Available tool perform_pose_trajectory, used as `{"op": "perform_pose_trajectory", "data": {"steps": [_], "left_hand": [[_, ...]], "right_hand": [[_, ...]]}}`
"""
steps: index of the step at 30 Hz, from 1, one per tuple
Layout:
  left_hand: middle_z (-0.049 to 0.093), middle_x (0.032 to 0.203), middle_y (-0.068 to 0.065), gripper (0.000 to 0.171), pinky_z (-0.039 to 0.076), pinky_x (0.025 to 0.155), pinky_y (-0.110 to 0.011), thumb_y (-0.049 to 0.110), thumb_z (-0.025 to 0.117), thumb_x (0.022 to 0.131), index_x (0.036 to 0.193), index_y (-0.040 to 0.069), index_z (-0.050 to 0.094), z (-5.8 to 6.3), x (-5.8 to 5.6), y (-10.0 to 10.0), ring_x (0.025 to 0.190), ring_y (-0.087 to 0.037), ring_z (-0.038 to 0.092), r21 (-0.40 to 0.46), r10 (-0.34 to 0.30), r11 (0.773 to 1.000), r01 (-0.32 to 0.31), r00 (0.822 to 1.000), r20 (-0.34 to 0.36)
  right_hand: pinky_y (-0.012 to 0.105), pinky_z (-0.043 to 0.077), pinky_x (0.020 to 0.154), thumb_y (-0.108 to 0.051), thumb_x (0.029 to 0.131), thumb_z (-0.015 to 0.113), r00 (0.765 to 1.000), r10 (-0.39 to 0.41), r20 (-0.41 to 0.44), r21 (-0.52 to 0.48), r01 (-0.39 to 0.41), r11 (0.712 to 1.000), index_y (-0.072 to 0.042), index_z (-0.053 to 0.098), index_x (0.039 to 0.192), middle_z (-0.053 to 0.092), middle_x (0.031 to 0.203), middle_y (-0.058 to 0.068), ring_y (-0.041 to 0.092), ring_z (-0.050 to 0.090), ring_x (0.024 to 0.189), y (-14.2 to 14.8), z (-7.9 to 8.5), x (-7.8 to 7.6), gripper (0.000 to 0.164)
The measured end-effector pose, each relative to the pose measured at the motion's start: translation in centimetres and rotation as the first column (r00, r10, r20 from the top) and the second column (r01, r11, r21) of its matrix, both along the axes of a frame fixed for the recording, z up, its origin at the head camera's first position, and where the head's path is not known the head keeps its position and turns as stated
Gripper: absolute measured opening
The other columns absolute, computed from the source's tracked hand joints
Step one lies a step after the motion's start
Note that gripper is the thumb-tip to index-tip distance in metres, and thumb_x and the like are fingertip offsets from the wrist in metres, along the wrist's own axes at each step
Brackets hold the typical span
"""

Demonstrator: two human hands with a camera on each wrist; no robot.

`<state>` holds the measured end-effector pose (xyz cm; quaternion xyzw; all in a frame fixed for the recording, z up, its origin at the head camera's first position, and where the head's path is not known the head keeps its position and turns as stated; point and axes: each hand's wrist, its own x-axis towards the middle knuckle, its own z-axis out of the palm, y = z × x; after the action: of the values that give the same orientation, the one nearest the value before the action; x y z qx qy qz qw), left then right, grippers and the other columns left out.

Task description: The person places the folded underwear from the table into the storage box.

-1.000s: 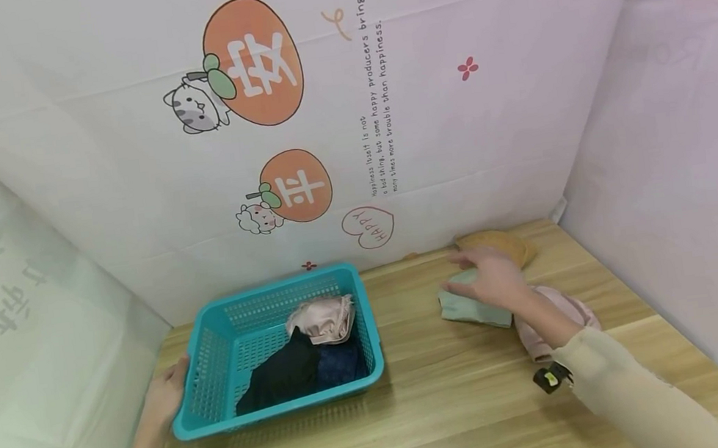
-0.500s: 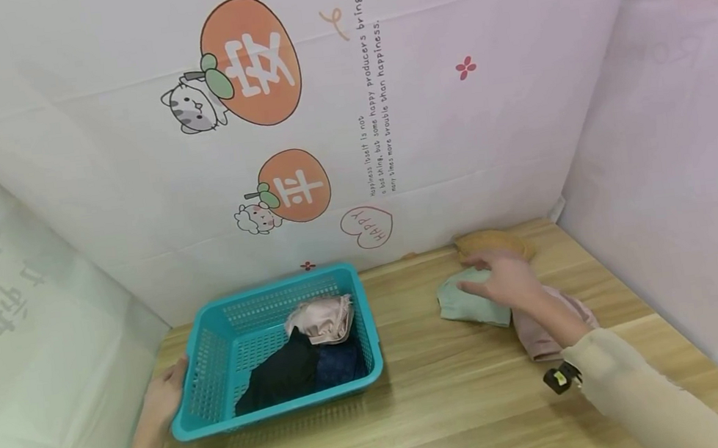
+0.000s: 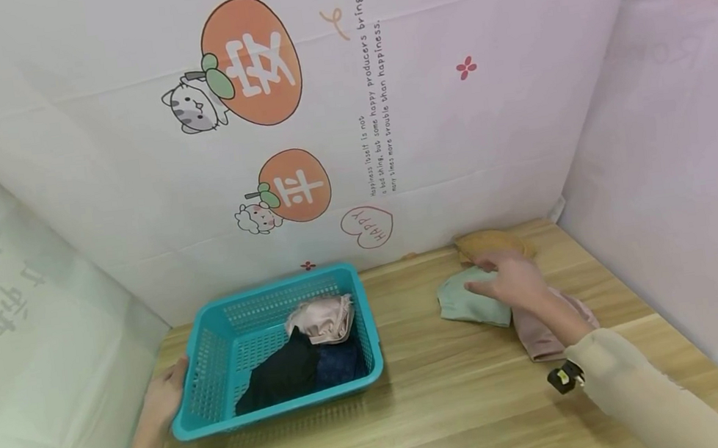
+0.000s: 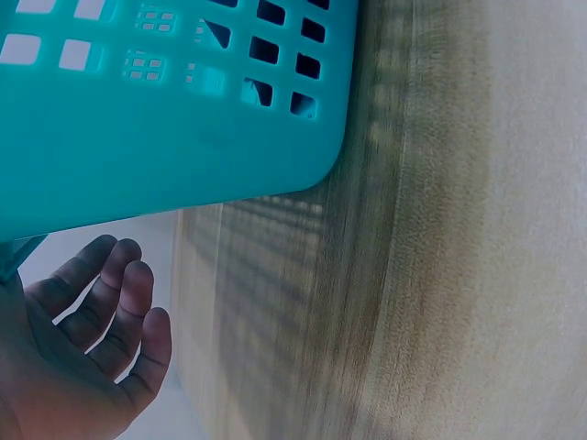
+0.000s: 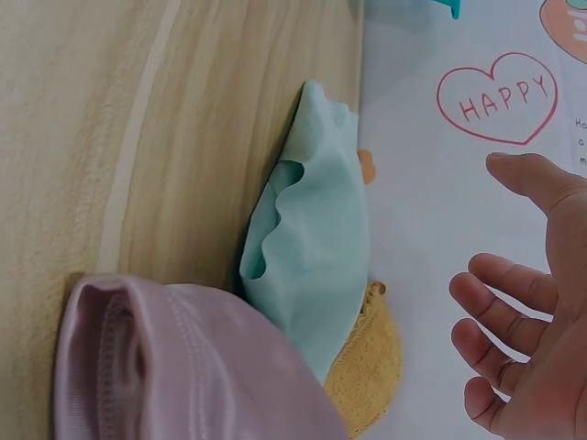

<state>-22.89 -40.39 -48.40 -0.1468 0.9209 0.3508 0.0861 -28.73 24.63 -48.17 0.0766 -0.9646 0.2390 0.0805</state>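
Note:
My left hand [image 3: 166,390] rests at the left rim of a teal plastic basket [image 3: 282,403]. In the left wrist view its fingers [image 4: 138,289] hang loosely below the rim; the thumb is hidden. Inside the basket lie a black cloth [image 3: 279,373], a dark blue cloth [image 3: 338,365] and a shiny pale pink cloth [image 3: 323,320]. My right hand [image 3: 518,280] hovers at the right with fingers spread and nothing in its grasp. Around it lie a folded mint-green cloth [image 5: 312,220], a mauve-pink folded cloth [image 5: 202,357] with a stitched edge, and a mustard-yellow cloth [image 5: 371,367].
The wooden table [image 3: 434,415] runs up to a printed white fabric backdrop [image 3: 429,135]. White fabric also hangs on the left and right sides. The basket stands near the back left, and the loose cloths lie near the back right corner.
My right hand has drifted right and slightly down from over the mint-green cloth, uncovering more of it. My left hand, the basket and the cloths are unchanged.

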Motion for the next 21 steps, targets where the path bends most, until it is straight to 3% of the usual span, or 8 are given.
{"op": "perform_pose_trajectory", "data": {"steps": [10, 21], "left_hand": [[0.045, 0.141, -0.039, 0.098, 0.051, 0.092, -0.055, 0.069, 0.008, 0.099, 0.15, -0.011, 0.03, -0.1, 0.0, -0.1, 0.122, -0.05, 0.053, 0.002, -0.015, 1.0, 0.015, 1.0, -0.021], [0.037, 0.148, -0.04, 0.099, 0.043, 0.102, -0.064, 0.07, 0.006, 0.099, 0.151, -0.011, 0.027, -0.1, -0.2, -0.2, 0.132, -0.055, 0.043, 0.004, -0.02, 1.0, 0.02, 1.0, -0.004]], "right_hand": [[0.059, 0.048, 0.093, -0.057, 0.086, 0.071, 1.0, -0.006, 0.016, 0.027, 0.006, 1.0, -0.005, 0.062, 0.13, 0.071, 0.117, 0.016, 0.038, 0.064, 0.109, 0.5, -0.7, -0.2, 0.069], [0.06, 0.047, 0.092, -0.053, 0.087, 0.071, 0.998, -0.032, 0.055, 0.061, 0.028, 0.998, -0.004, 0.062, 0.13, 0.071, 0.118, 0.017, 0.04, 0.064, 0.109, 1.1, -1.2, -0.2, 0.066]]}}
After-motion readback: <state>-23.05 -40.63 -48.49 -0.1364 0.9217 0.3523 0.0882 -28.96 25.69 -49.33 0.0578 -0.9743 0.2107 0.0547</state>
